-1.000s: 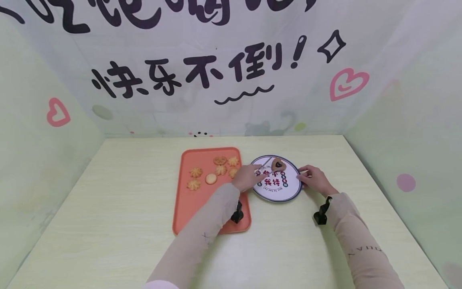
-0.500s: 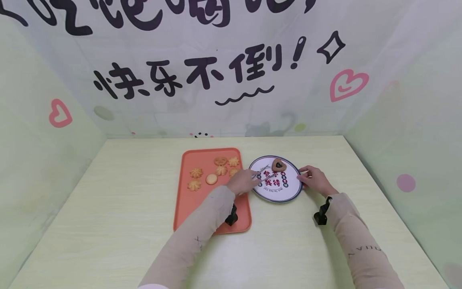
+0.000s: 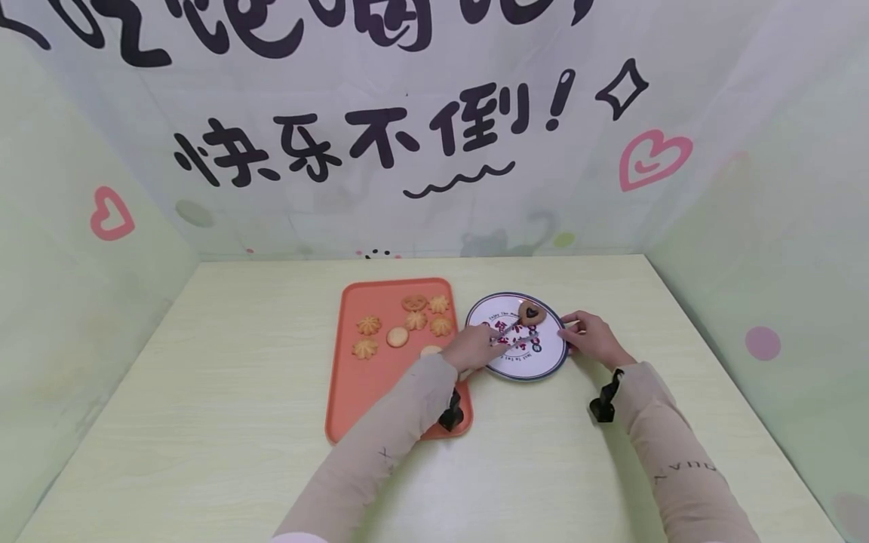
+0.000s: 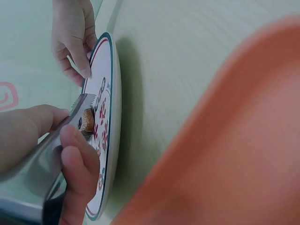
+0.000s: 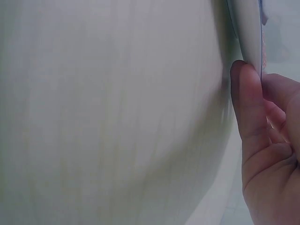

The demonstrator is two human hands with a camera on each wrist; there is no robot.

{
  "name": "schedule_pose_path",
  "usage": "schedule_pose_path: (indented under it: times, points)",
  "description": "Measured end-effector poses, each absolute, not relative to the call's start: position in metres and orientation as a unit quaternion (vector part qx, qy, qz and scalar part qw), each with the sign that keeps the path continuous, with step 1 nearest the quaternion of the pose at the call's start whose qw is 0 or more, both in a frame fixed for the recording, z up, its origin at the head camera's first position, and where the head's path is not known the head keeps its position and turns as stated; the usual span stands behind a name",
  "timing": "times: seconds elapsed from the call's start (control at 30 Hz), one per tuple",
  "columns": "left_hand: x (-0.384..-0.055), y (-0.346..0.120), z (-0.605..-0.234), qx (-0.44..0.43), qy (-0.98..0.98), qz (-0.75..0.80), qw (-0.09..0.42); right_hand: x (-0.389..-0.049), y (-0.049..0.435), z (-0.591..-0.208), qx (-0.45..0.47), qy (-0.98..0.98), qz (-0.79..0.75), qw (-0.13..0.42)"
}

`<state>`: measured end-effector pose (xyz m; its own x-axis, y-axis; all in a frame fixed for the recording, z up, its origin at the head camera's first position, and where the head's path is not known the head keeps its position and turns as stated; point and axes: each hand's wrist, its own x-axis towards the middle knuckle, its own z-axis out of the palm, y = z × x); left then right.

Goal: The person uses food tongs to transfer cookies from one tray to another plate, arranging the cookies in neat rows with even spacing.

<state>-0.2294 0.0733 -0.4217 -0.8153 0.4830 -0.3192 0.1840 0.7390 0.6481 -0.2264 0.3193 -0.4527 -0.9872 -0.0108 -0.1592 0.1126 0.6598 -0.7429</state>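
Note:
My left hand point(image 3: 475, 347) grips metal food tongs point(image 4: 40, 164) over the round plate point(image 3: 495, 369), which has a blue rim and red characters. The two tong arms are spread apart, and one tip reaches a heart-shaped cookie point(image 3: 532, 312) with a dark centre. That cookie point(image 4: 86, 121) lies on the plate near its far right rim, partly hidden by the tongs in the left wrist view. At the plate's right edge, my right hand point(image 3: 592, 335) pinches the rim, thumb above and fingers below, as the right wrist view also shows.
An orange tray point(image 3: 366, 400) stands left of the plate, partly under my left forearm. It holds several flower-shaped cookies point(image 3: 369, 325), plain round cookies point(image 3: 397, 336) and a brown face cookie point(image 3: 414, 302). Walls point(image 3: 434, 219) enclose the table at the back and sides.
My left hand with the tongs drew back left, then came forward right over the plate again. The heart-shaped cookie has shifted slightly right. My right hand stays at the rim.

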Motion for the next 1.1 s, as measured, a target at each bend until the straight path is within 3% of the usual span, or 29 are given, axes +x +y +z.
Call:
schedule_pose_path:
  times: [0.3, 0.77, 1.1]
  points:
    - [-0.23, 0.071, -0.421, 0.181, 0.892, 0.34, 0.235, -0.228, 0.321, -0.457, 0.024, 0.906, -0.415, 0.074]
    - [-0.244, 0.083, -0.419, 0.176, 0.934, 0.237, 0.201, -0.227, 0.319, -0.458, 0.027, 0.907, -0.412, 0.076]
    - [-0.235, 0.096, -0.417, 0.148, 0.93, 0.285, 0.177, -0.227, 0.32, -0.456, 0.024, 0.909, -0.411, 0.067]
